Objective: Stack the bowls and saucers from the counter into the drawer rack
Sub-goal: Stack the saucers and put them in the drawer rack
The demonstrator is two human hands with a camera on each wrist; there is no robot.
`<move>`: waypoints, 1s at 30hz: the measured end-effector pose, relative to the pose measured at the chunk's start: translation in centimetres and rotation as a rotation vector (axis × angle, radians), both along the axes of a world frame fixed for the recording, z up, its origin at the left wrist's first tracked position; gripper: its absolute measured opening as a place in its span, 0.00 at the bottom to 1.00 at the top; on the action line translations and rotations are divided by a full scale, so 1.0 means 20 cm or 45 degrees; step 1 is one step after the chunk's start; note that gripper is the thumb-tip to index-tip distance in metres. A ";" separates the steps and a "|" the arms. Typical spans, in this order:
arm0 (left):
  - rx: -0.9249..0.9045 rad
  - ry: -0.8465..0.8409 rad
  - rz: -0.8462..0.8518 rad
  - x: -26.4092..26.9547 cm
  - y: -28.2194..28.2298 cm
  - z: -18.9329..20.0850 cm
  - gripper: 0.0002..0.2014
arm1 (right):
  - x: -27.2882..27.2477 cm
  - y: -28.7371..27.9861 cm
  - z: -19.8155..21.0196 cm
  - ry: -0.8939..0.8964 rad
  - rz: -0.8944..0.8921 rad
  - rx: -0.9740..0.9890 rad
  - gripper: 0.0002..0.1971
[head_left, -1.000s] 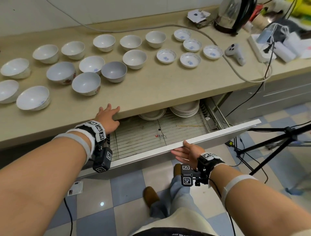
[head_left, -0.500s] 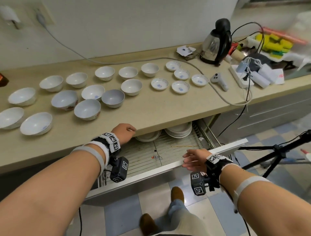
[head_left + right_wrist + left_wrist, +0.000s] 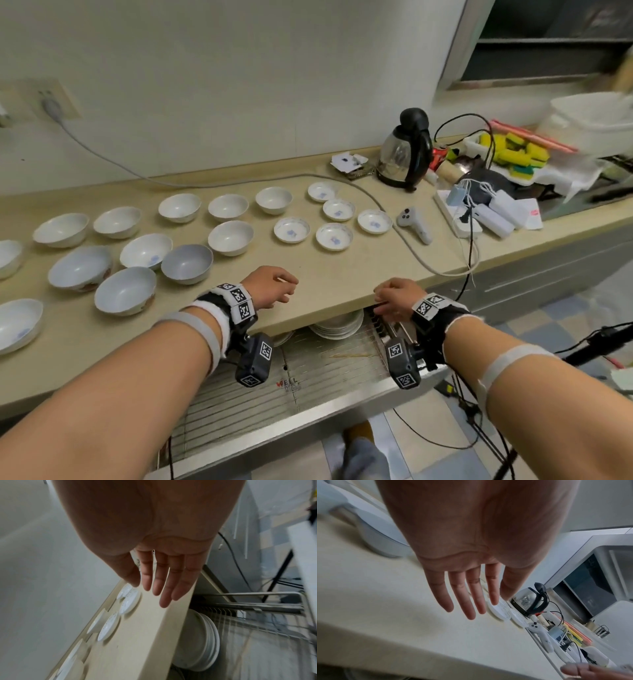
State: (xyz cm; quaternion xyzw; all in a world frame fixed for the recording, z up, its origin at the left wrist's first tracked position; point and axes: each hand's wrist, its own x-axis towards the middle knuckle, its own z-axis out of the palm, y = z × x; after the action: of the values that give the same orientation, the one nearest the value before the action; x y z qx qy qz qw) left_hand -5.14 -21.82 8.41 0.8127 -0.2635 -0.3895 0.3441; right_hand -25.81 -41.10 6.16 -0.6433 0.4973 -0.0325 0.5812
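Several white bowls [image 3: 189, 263] stand spread over the left and middle of the beige counter [image 3: 329, 274]. Several small saucers [image 3: 334, 237] with blue marks sit further right. Below the counter the drawer rack [image 3: 308, 387] is pulled out, with a stack of white plates [image 3: 337, 325] at its back. My left hand [image 3: 272, 287] hovers over the counter's front edge, fingers relaxed and empty [image 3: 467, 595]. My right hand [image 3: 394, 296] is at the counter edge above the rack, fingers straight and empty [image 3: 164, 585].
A black kettle [image 3: 406, 154], a white controller [image 3: 414, 224], a power strip with chargers [image 3: 479, 209] and a grey cable [image 3: 394, 226] crowd the counter's right end. Yellow sponges [image 3: 510, 150] lie behind. A tripod leg [image 3: 596, 342] stands at the right of the drawer.
Both hands have risen from the drawer to the counter's front edge; the right hand let go of the drawer front. The head view has tilted upward.
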 end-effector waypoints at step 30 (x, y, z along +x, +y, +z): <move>-0.108 0.093 0.996 0.20 -1.06 -0.31 0.10 | 0.78 -1.21 -0.24 0.012 0.068 -0.060 0.07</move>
State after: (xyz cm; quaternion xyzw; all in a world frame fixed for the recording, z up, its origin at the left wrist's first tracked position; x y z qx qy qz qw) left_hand -1.12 -42.97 2.22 0.8225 0.0627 -0.2463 0.5088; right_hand -10.16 -65.37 1.38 -0.6699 0.4818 -0.0256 0.5643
